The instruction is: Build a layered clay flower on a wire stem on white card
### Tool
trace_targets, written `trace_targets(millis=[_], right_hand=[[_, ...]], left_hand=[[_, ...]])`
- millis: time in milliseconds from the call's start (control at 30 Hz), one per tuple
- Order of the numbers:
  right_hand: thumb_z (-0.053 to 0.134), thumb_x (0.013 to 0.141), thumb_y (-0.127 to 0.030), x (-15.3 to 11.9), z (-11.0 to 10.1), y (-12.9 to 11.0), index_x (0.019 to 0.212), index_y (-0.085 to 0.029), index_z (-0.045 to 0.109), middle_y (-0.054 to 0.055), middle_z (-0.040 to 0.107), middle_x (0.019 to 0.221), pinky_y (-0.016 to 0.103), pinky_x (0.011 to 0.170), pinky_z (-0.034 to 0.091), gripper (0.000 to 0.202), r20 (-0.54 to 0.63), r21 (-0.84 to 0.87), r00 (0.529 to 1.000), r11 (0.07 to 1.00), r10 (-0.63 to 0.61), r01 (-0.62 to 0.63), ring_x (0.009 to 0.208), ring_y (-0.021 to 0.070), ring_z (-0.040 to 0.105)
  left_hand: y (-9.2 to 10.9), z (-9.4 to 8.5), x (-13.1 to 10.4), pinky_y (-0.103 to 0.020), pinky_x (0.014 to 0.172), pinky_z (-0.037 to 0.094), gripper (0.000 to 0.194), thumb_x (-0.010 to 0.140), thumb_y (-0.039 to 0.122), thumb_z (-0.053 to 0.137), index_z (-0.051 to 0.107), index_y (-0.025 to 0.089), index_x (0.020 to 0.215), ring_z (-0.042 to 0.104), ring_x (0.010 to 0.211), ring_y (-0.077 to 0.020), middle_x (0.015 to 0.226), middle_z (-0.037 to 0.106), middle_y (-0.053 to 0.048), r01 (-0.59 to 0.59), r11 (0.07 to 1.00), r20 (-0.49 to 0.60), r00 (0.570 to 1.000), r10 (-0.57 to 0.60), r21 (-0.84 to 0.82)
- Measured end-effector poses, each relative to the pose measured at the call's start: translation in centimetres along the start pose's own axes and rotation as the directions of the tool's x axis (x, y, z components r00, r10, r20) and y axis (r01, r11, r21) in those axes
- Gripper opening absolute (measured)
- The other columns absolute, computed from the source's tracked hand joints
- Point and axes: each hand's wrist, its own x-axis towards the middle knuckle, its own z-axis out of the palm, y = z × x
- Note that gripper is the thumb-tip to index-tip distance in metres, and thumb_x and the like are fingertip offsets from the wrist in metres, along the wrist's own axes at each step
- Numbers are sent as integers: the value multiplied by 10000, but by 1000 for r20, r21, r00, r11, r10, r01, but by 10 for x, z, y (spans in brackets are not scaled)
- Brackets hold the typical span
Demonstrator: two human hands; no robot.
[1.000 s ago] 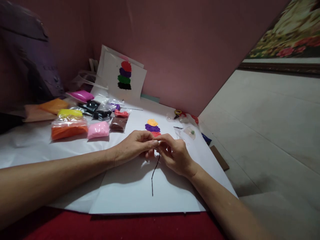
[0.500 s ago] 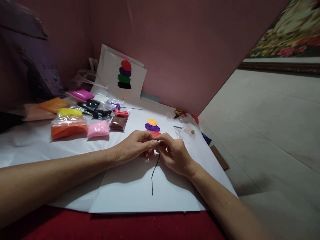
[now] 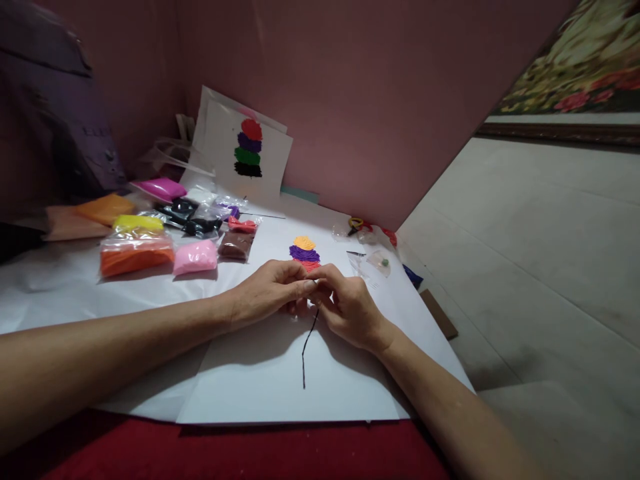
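My left hand (image 3: 280, 288) and my right hand (image 3: 350, 301) meet over a white sheet of paper (image 3: 250, 393), their fingertips pinched together. A tiny bit of a thin dark strand (image 3: 315, 281) shows between the fingertips; the fingers cover the rest of it. From beneath my hands a bent thin black line (image 3: 303, 353) runs down the sheet towards me. Just beyond my fingers, textured clay-like layers lie on the paper: orange-yellow (image 3: 304, 242), purple (image 3: 305, 254) and coral red (image 3: 309, 265). My hands partly hide the red layer.
Bags of coloured modelling clay, among them orange (image 3: 136, 260), pink (image 3: 195, 257) and brown (image 3: 235, 247), lie at the left. A card with stacked coloured layers (image 3: 273, 157) leans against the wall. Yellow-handled scissors (image 3: 355, 223) and a clear piece with a green bit (image 3: 379, 263) lie right.
The hands keep almost the same pose. A little dark material now shows between the fingertips. The whole view has shifted very slightly.
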Motion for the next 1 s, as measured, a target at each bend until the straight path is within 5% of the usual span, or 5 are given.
trace_targets(millis=[333, 1000], right_hand=[[527, 840, -79, -1, 1, 1, 1074, -216, 532, -25, 680, 690, 212, 535, 449, 271, -56, 59, 997, 997, -45, 48, 524, 95, 578], [559, 836, -89, -1, 1, 1, 1065, -209, 554, -34, 657, 654, 223, 522, 464, 258, -130, 67, 991, 997, -24, 33, 517, 97, 578]], left_hand=[[-1, 1, -1, -268, 592, 433, 256, 789, 387, 644, 510, 169, 776, 570, 565, -127, 569, 596, 20, 12, 983, 16, 1000, -9, -185], [-4, -1, 1, -264, 571, 445, 267, 754, 367, 680, 529, 153, 808, 570, 546, -116, 597, 622, 9, 2, 981, -9, 1000, -4, -194]])
